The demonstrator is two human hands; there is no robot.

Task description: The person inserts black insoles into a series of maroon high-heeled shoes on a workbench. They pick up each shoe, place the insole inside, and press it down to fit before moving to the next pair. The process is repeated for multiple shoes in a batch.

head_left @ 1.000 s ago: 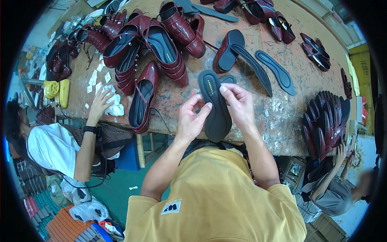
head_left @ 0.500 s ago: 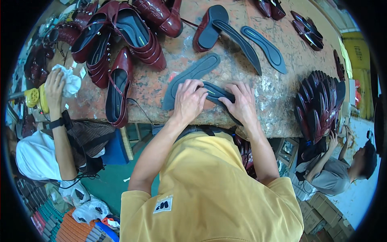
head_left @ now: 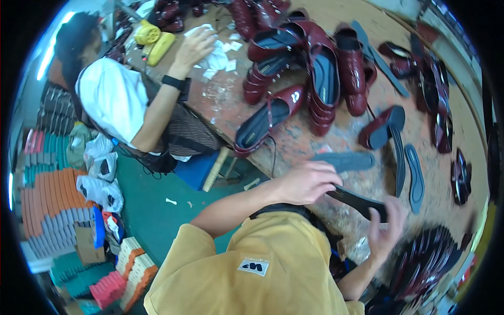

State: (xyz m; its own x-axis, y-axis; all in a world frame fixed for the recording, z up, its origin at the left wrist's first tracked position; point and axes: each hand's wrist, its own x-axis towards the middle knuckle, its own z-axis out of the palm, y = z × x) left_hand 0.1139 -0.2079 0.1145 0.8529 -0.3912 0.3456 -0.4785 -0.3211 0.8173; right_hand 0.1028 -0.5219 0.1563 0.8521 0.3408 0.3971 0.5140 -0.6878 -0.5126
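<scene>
Between my two hands a dark insole [head_left: 361, 202] is held edge-up at the table's near edge. My left hand [head_left: 312, 182] pinches one end of it. Around its other end, the thumb and fingers of my right hand [head_left: 387, 228] close, somewhat blurred. A grey insole [head_left: 349, 161] lies flat just beyond my left hand. Farther right are a dark red shoe [head_left: 386, 130] on its side with its sole showing, a long dark strip [head_left: 400, 163] against it, and another grey insole [head_left: 415, 181].
Several glossy dark red shoes [head_left: 323, 79] are heaped across the worn table [head_left: 220, 105]. More stand at the right, with a dense stack of dark red pieces [head_left: 425, 260] near the right edge. A co-worker's hand [head_left: 197, 47] holds white paper beside a yellow tool [head_left: 148, 34].
The view has swung to the left, so the table and shoes appear farther right. The insole has come up off the table in my hands, which have moved apart along it.
</scene>
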